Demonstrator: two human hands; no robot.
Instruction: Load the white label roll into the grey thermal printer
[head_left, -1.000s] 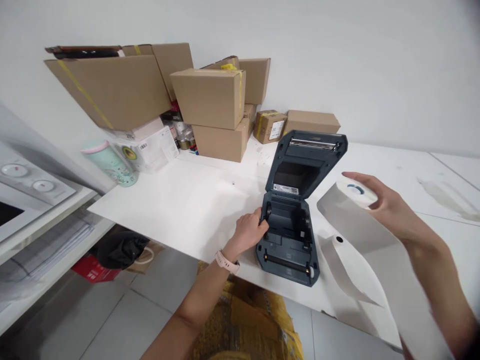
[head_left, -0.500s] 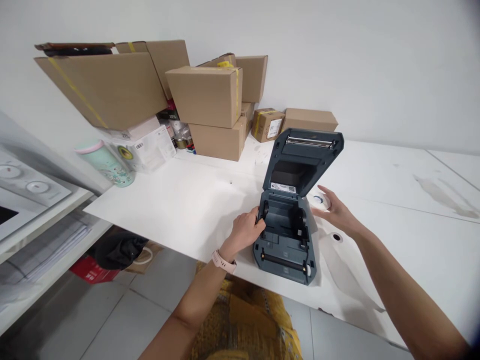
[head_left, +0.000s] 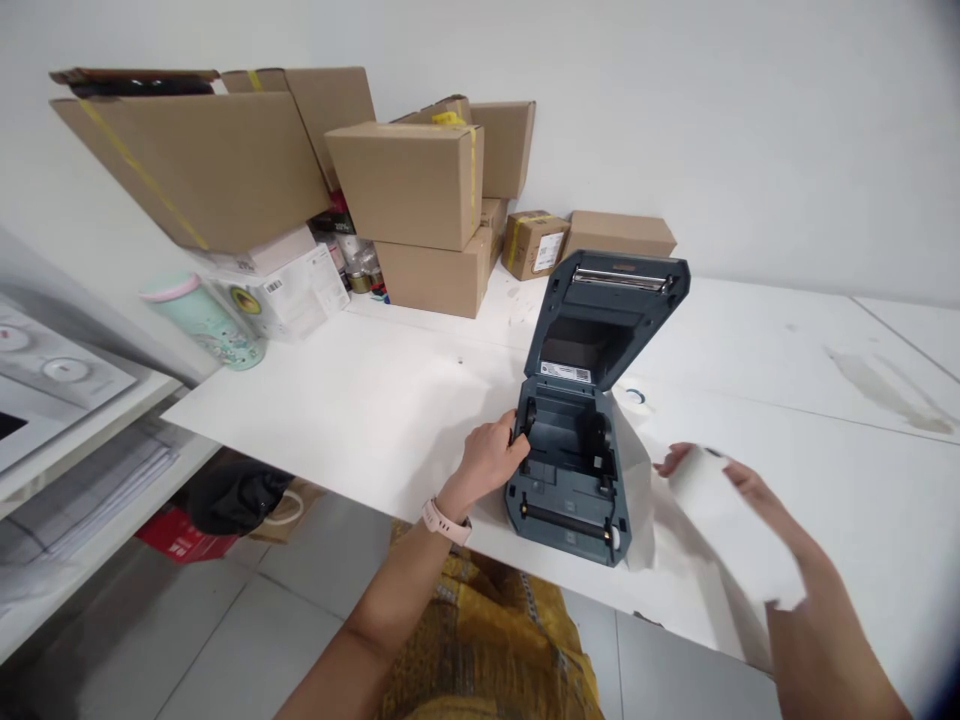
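Note:
A dark grey label printer [head_left: 574, 520] stands on the white table with its lid [head_left: 607, 310] tilted up and its inner bay exposed. My left hand [head_left: 491, 455] is closed on the printer's left side, the thumb over the edge. To the right of the printer, my right hand [head_left: 757, 495] grips a roll of white paper [head_left: 705, 490], fingers wrapped round its far end. A loose length of paper hangs from the roll toward my forearm. Behind it, beside the lid hinge, lies a small white round item with a blue ring [head_left: 635, 397].
Cardboard boxes [head_left: 405, 190] are stacked against the wall at the back left. A mint tumbler [head_left: 206, 320] and a white box [head_left: 300, 290] stand at the table's left end. At far left is a shelf [head_left: 150, 480] holding a white appliance [head_left: 60, 370].
My right hand has moved from beside the hinge toward the table's front and taken hold of the paper roll, which is now lifted and tilted. My left hand stays on the printer.

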